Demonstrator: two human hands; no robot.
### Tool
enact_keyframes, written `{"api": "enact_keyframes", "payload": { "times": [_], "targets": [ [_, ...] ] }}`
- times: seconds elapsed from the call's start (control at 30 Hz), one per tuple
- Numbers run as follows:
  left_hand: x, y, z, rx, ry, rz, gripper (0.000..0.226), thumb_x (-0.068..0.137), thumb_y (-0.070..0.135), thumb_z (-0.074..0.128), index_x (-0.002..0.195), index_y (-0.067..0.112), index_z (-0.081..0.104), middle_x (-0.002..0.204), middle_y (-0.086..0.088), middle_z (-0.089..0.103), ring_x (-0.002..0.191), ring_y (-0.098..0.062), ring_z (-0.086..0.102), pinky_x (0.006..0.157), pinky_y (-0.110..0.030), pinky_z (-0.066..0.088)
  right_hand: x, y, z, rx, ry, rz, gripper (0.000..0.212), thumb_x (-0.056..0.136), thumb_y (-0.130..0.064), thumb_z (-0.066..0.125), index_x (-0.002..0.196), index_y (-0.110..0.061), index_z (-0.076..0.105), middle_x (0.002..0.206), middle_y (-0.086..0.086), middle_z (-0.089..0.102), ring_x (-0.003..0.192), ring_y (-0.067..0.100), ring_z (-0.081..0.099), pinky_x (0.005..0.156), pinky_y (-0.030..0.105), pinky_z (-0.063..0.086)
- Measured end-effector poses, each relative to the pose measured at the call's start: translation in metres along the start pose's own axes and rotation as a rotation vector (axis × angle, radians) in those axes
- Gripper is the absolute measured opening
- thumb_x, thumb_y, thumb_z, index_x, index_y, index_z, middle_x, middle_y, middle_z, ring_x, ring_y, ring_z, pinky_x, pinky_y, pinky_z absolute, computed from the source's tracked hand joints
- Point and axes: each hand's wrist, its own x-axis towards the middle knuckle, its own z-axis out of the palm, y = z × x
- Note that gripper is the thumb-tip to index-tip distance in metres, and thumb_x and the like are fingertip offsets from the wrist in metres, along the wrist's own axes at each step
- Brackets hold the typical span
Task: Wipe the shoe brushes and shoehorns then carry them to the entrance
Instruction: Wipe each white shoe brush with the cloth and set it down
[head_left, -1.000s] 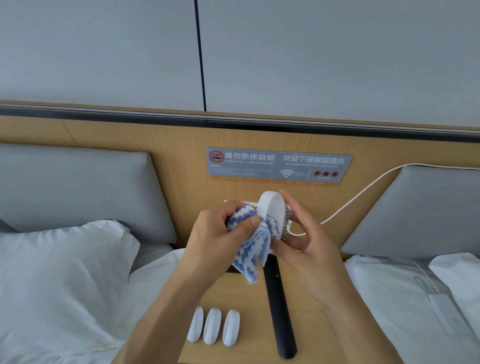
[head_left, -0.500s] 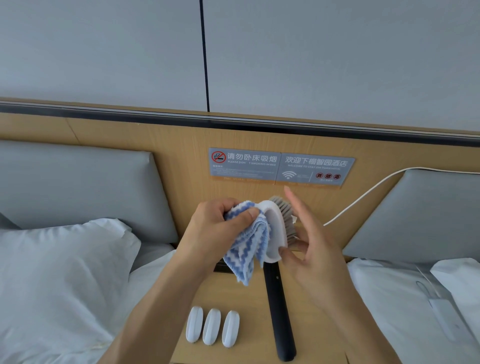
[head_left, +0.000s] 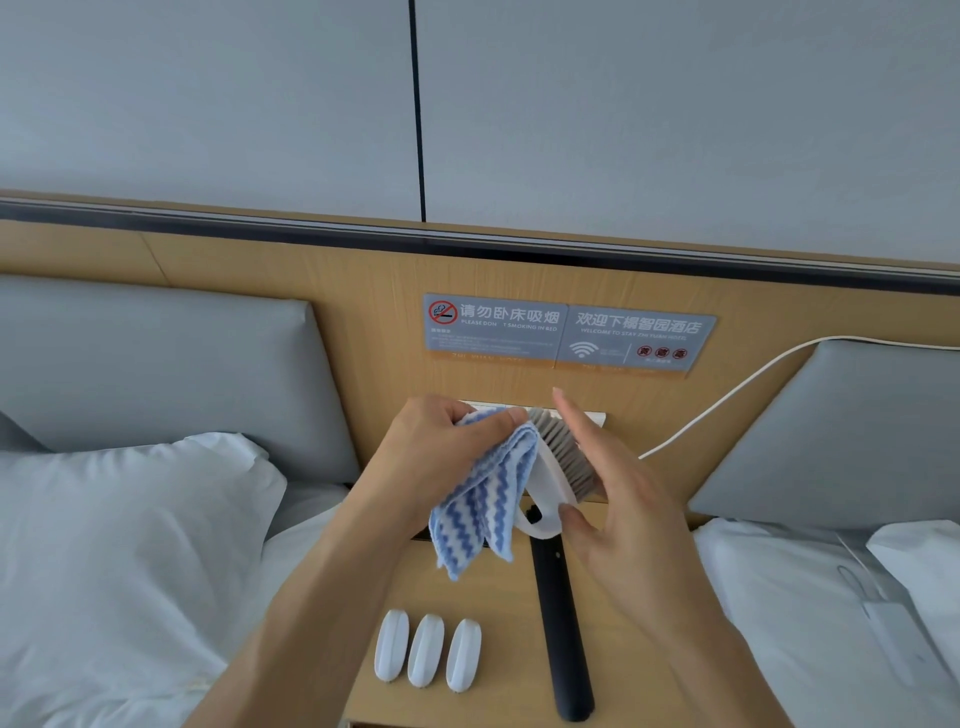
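1. The left hand (head_left: 434, 457) grasps a blue-and-white zigzag cloth (head_left: 485, 506) bunched against the white back of a shoe brush (head_left: 553, 475).
2. The right hand (head_left: 618, 499) holds that brush by its ends, forefinger at the top, thumb under the lower end, grey bristles towards the palm; the brush is in the air above the counter (head_left: 498, 587).
3. Three more white shoe brushes (head_left: 427, 650) lie side by side, backs up, on the counter.
4. A black shoehorn (head_left: 563, 629) lies just beside them, to their right.
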Motion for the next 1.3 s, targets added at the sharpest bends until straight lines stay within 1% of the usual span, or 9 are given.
{"api": "enact_keyframes", "payload": {
  "times": [0.13, 0.27, 0.37, 0.5, 0.67, 0.83, 1.07, 1.17, 1.3],
  "targets": [
    [-0.004, -0.002, 0.006, -0.076, -0.014, 0.091, 0.044, 0.082, 0.050, 0.073, 0.080, 0.006, 0.071, 0.075, -0.013, 0.072, 0.064, -0.025, 0.070, 0.062, -0.036, 0.057, -0.004, 0.005, 0.008, 0.206, 0.017, 0.136, 0.096, 0.080, 0.007, 0.074, 0.150, -0.047, 0.035, 0.135, -0.025, 0.055, 0.123, 0.004, 0.058, 0.096, 0.033, 0.056],
    [-0.010, -0.004, 0.012, -0.083, -0.001, 0.224, 0.026, 0.085, 0.040, 0.074, 0.079, 0.015, 0.072, 0.072, -0.003, 0.072, 0.065, -0.017, 0.070, 0.059, -0.032, 0.056, -0.008, 0.007, 0.012, 0.444, 0.002, 0.269, 0.087, 0.080, 0.010, 0.074, 0.146, -0.039, 0.047, 0.129, -0.019, 0.065, 0.113, 0.003, 0.065, 0.081, 0.020, 0.059],
    [-0.016, -0.009, 0.018, -0.114, 0.026, 0.327, 0.010, 0.087, 0.031, 0.074, 0.091, 0.022, 0.074, 0.084, 0.004, 0.075, 0.076, -0.012, 0.072, 0.068, -0.030, 0.060, -0.006, 0.008, 0.009, 0.566, 0.009, 0.318, 0.079, 0.081, 0.011, 0.072, 0.144, -0.033, 0.051, 0.120, -0.017, 0.070, 0.107, 0.010, 0.070, 0.088, 0.034, 0.060],
    [-0.018, -0.019, 0.021, -0.095, 0.040, 0.520, 0.014, 0.092, 0.018, 0.064, 0.104, 0.020, 0.072, 0.106, 0.010, 0.072, 0.099, -0.012, 0.068, 0.081, -0.023, 0.055, -0.006, 0.011, 0.005, 0.818, -0.019, 0.375, 0.069, 0.086, 0.011, 0.068, 0.139, -0.032, 0.056, 0.124, -0.002, 0.069, 0.108, 0.024, 0.071, 0.085, 0.042, 0.060],
    [-0.018, -0.031, 0.013, -0.029, -0.058, 0.632, 0.030, 0.088, 0.004, 0.058, 0.112, 0.017, 0.071, 0.121, 0.008, 0.065, 0.116, -0.021, 0.061, 0.091, -0.029, 0.053, -0.006, 0.016, 0.003, 0.953, -0.057, 0.456, 0.062, 0.090, 0.010, 0.064, 0.136, -0.031, 0.059, 0.124, 0.006, 0.069, 0.110, 0.030, 0.070, 0.089, 0.054, 0.059],
    [-0.018, -0.038, 0.014, 0.077, -0.027, 0.641, 0.037, 0.074, -0.001, 0.076, 0.102, 0.022, 0.072, 0.115, 0.010, 0.064, 0.112, -0.018, 0.062, 0.089, -0.024, 0.053, -0.007, 0.021, 0.003, 1.045, -0.105, 0.502, 0.058, 0.090, 0.009, 0.063, 0.133, -0.029, 0.062, 0.122, 0.008, 0.071, 0.110, 0.033, 0.070, 0.083, 0.049, 0.061],
    [-0.014, -0.046, 0.024, 0.206, 0.135, 0.667, 0.029, 0.074, 0.010, 0.082, 0.097, 0.019, 0.068, 0.104, 0.010, 0.062, 0.098, -0.012, 0.063, 0.080, -0.020, 0.054, -0.008, 0.028, 0.012, 0.961, -0.221, 0.543, 0.058, 0.075, -0.002, 0.063, 0.119, -0.039, 0.069, 0.119, 0.002, 0.072, 0.110, 0.028, 0.070, 0.080, 0.047, 0.061],
    [-0.011, -0.050, 0.026, 0.258, 0.176, 0.661, 0.028, 0.073, 0.008, 0.082, 0.095, 0.019, 0.067, 0.102, 0.009, 0.060, 0.094, -0.011, 0.062, 0.078, -0.013, 0.050, -0.012, 0.028, 0.021, 0.941, -0.217, 0.603, 0.051, 0.083, 0.003, 0.060, 0.117, -0.034, 0.068, 0.115, 0.008, 0.073, 0.108, 0.028, 0.071, 0.083, 0.049, 0.061],
    [-0.009, -0.054, 0.032, 0.322, 0.141, 0.692, 0.028, 0.073, 0.000, 0.079, 0.092, 0.016, 0.066, 0.102, 0.007, 0.059, 0.090, -0.013, 0.060, 0.075, -0.016, 0.050, -0.015, 0.030, 0.031, 0.917, -0.166, 0.673, 0.038, 0.092, -0.001, 0.065, 0.114, -0.032, 0.066, 0.110, 0.007, 0.075, 0.103, 0.028, 0.073, 0.082, 0.048, 0.062]
  ]
}}
